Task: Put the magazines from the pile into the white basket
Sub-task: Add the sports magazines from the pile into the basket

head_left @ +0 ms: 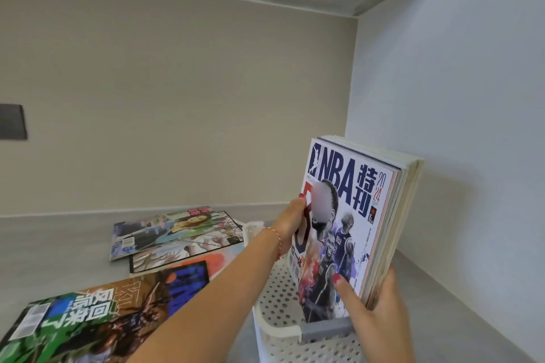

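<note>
A stack of several magazines [356,215] stands upright in the white perforated basket [277,333], its front cover reading NBA. My left hand [290,222] grips the left edge of the front cover. My right hand [374,312] holds the lower right of the stack, thumb on the cover and fingers behind. To the left, the pile of magazines [174,242] lies spread flat on the grey surface. A green-covered magazine [79,324] lies nearest me.
The basket stands in the right corner, close to the white side wall [472,97]. A beige back wall [177,97] runs behind the pile. A dark panel [11,121] is on the wall at far left.
</note>
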